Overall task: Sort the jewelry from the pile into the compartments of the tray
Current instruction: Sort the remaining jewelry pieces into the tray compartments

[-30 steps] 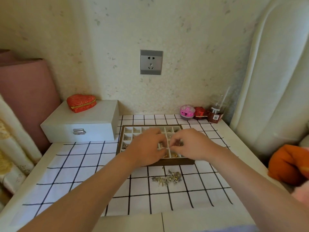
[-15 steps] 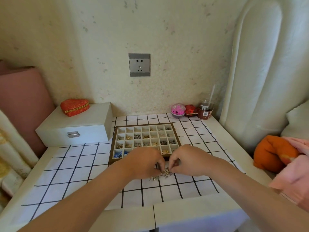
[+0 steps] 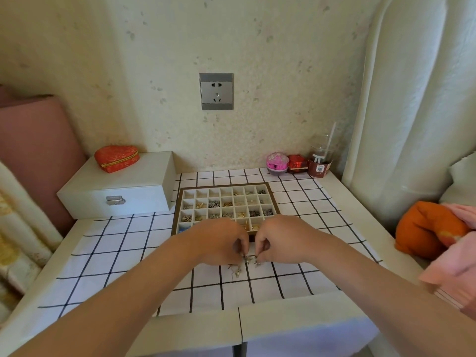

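**A:** Which step is this, would you say?

**B:** The picking one. Both hands are down at the pile [image 3: 240, 266] on the checked cloth [image 3: 108, 251], just in front of the tray [image 3: 274, 202]. The left hand [image 3: 219, 243] has its fingers curled in, tips pinched on a small metal piece at the pile's top edge. The right hand [image 3: 280, 240] is pinched the same way on another small piece just beside it.

**A:** Are those two separate pieces or one?

**B:** Too small to tell — they may be tangled together, or a matching pair. A few more bits lie loose on the cloth below the fingers.

**A:** And the tray?

**B:** Many of its middle and near compartments already hold gold and silver bits; most of the far row looks bare. The near edge is hidden behind the hands. So I'd judge the sorting well along, with only a small pile left.

**A:** What does the next move call for?

**B:** A clean lift without dragging the neighbours, then a short carry forward to whichever compartment holds the like kind — and a careful release, since the cells are narrow and sit close together.
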The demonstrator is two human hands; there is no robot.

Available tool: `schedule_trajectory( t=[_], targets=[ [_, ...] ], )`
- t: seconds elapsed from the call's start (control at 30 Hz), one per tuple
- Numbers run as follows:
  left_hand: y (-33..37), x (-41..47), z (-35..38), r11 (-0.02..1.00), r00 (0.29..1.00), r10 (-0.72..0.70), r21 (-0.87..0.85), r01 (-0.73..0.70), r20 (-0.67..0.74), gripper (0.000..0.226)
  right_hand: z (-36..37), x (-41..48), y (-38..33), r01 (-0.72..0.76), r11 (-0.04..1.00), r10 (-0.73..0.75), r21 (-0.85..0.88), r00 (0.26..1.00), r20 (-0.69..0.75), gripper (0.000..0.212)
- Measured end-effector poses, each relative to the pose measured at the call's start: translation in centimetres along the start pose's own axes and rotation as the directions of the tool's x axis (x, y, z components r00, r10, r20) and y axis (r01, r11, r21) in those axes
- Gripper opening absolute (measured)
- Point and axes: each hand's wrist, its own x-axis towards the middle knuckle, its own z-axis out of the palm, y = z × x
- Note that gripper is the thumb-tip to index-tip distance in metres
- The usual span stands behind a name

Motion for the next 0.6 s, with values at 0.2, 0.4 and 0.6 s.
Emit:
schedule_trajectory(
  t=[0.2, 0.4, 0.6],
  targets=[
    [0.2, 0.1, -0.1, 0.991, 0.996, -0.032, -0.133, 0.020, -0.088, 0.013, -1.0, 0.1, -0.2, -0.040, 0.997, 0.039, 0.072, 0.999, 0.014, 0.010],
    [-0.1, 0.6, -0.8, 0.785, 0.964, -0.177, -0.620, 0.015, -0.200, 0.012, -2.4, 0.3, 0.8, -0.098, 0.876, 0.173, 0.473, 0.978, -0.118, 0.010],
    [0.3, 0.5, -1.9, 0.456, 0.899, -0.372, -0.889, -0.039, -0.230, 0.021, -3.2, 1.3, -0.1, -0.065, 0.555, 0.328, 0.830, 0.933, -0.146, 0.016]
  ],
)
